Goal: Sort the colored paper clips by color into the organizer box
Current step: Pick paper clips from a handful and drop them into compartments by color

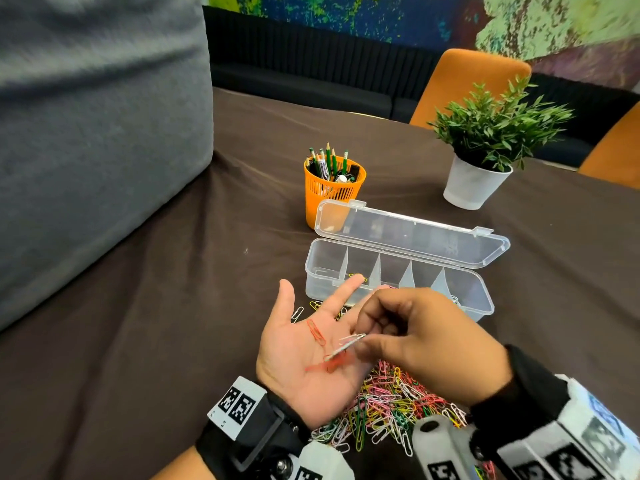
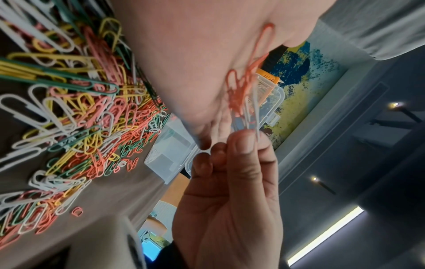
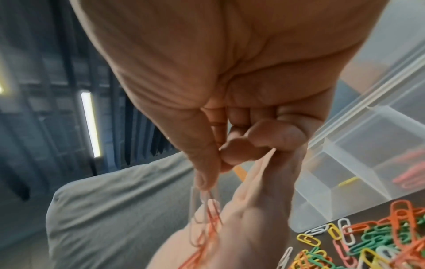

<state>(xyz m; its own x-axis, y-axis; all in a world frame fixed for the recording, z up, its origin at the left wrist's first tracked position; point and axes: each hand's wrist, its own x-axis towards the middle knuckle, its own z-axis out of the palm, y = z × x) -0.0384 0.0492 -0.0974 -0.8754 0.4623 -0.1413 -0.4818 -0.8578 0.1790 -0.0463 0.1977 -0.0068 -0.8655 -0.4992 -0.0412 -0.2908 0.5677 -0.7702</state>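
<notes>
1. Red paper clips [image 1: 317, 332] lie on the flat, upturned left hand [image 1: 311, 355], fingers straight, at lower centre.
2. Right hand [image 1: 422, 344] fingers pinch white clips [image 1: 349, 342] over that palm.
3. Clear organizer box [image 1: 485, 299] sits open on the bench just above the hands; mixed clip pile [image 1: 391, 407] lies below them.

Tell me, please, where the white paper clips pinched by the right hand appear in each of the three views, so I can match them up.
Head: white paper clips just below centre, pinched by the right hand over the left palm.
Left wrist: right of centre, above the pinching fingertips.
Right wrist: lower centre-left, below the thumb tip.
Shared landmark: the clear organizer box.
</notes>
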